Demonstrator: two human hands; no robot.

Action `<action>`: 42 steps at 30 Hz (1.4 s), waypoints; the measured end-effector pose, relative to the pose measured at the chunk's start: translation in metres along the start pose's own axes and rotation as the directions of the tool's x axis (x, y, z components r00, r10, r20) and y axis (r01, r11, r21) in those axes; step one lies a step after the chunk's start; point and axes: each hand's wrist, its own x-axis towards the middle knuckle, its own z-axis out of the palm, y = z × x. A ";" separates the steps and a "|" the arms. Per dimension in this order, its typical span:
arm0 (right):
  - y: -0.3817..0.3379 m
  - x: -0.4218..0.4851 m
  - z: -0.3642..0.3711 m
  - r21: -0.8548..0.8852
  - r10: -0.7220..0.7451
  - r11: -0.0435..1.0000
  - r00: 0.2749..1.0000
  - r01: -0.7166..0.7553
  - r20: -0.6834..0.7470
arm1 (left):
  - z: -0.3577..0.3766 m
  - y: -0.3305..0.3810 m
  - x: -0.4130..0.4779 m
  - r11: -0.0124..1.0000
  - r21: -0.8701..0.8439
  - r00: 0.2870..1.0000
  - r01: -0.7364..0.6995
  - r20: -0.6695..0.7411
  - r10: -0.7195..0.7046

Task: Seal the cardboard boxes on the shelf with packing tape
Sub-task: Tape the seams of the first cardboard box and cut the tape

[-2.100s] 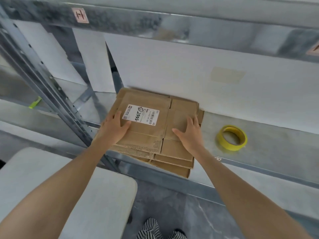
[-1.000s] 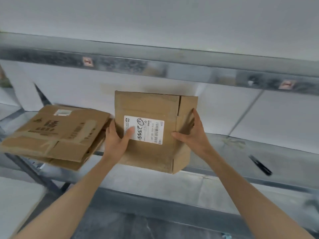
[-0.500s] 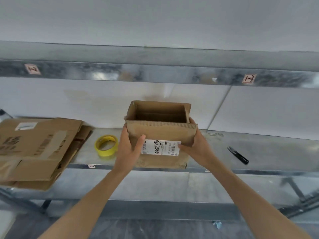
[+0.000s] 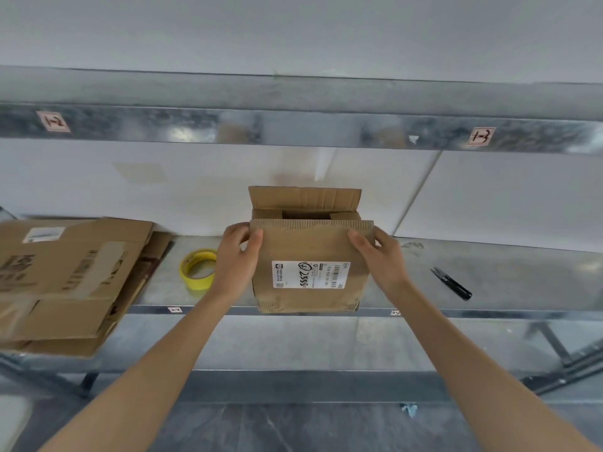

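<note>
A brown cardboard box (image 4: 310, 249) with a white shipping label stands upright at the front edge of the metal shelf (image 4: 509, 272). Its top is open, the far flap raised, the near flap folded toward me. My left hand (image 4: 236, 259) grips the box's upper left corner, thumb on the near flap. My right hand (image 4: 380, 256) grips the upper right corner the same way. A yellow tape roll (image 4: 198, 269) lies flat on the shelf just left of my left hand.
A stack of flattened cardboard boxes (image 4: 65, 275) overhangs the shelf's left end. A small black cutter (image 4: 452, 283) lies on the shelf to the right. An upper shelf beam (image 4: 293, 125) runs overhead; a lower shelf level sits below.
I lifted one flat box off the stack, carried it right and opened it into shape. Since half a second ago my hands slid from its lower sides up to the top corners.
</note>
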 end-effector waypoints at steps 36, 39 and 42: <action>-0.032 0.029 0.067 -0.814 -0.052 0.310 0.864 0.491 0.501 | -0.063 -0.129 0.043 0.602 0.796 0.860 0.072 0.256 -0.441; -0.032 0.030 0.066 -0.815 -0.054 0.309 0.864 0.491 0.500 | -0.064 -0.143 0.040 0.472 0.879 0.907 -0.061 0.247 -0.342; -0.032 0.029 0.066 -0.809 -0.059 0.322 0.863 0.492 0.501 | -0.062 -0.143 0.042 0.496 0.856 0.941 -0.145 0.274 -0.199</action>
